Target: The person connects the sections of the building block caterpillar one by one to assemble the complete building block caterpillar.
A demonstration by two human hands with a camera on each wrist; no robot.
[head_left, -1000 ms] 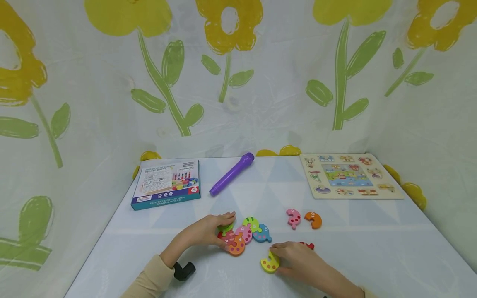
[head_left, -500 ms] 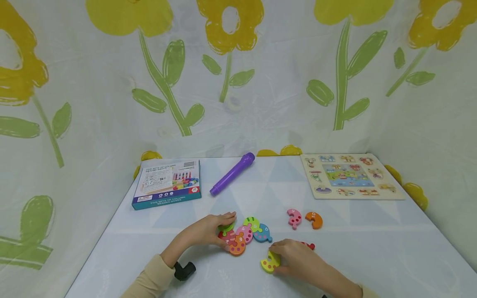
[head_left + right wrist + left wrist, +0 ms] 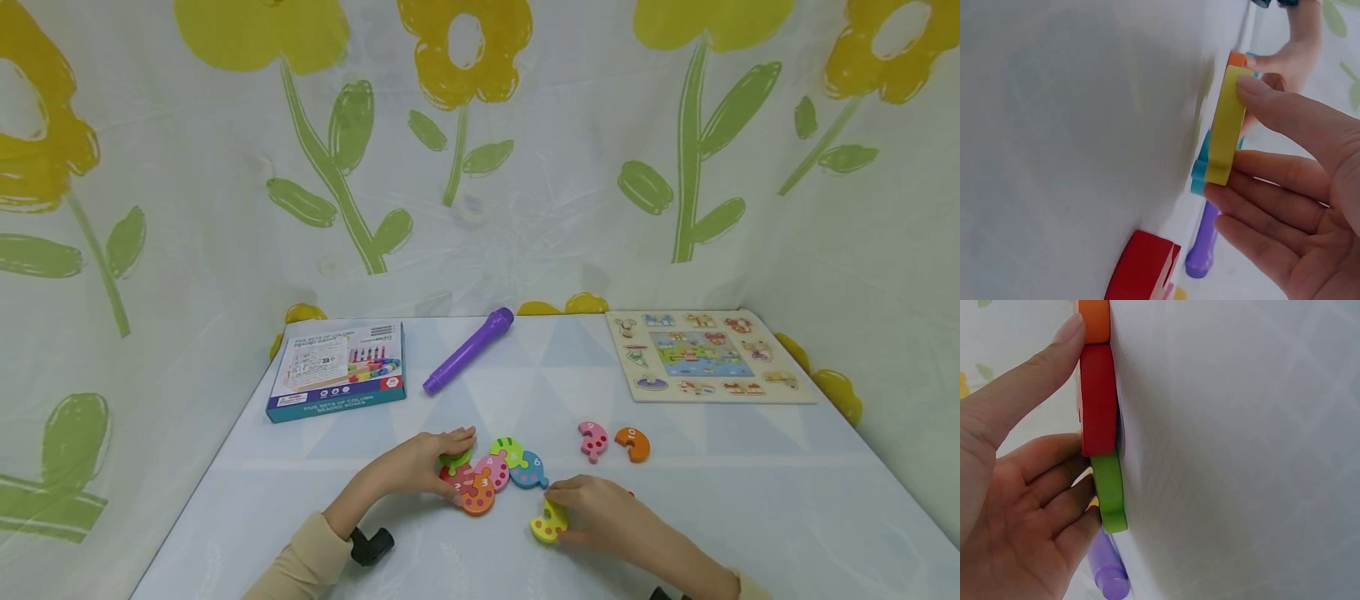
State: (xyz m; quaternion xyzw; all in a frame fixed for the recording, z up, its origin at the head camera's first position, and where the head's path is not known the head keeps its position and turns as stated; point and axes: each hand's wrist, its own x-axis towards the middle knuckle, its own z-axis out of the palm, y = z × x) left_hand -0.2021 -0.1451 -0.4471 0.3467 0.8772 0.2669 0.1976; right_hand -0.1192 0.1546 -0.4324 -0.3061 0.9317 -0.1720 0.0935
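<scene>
In the head view, my left hand (image 3: 420,465) holds the left end of a joined chain of numbered puzzle pieces. Its thumb lies by the red piece (image 3: 1099,400) and orange piece (image 3: 1094,322), and its fingers touch the green piece (image 3: 1109,490). A pink piece (image 3: 492,472), a lime piece (image 3: 506,451) and the blue piece (image 3: 528,470) numbered 6 continue the chain rightward. My right hand (image 3: 600,512) pinches a yellow spotted puzzle piece (image 3: 550,525) between thumb and fingers, just below the blue piece. Its number is hidden.
A loose red piece (image 3: 1144,265) lies beside my right hand, mostly hidden in the head view. Farther back are a pink piece (image 3: 592,442) and an orange piece (image 3: 633,445). A boxed toy (image 3: 337,371), purple tube (image 3: 468,350) and picture board (image 3: 708,357) stand along the back.
My right hand has shifted the yellow piece slightly up and to the right, closer to the blue one. More of the loose red piece is covered now. My left hand stays put.
</scene>
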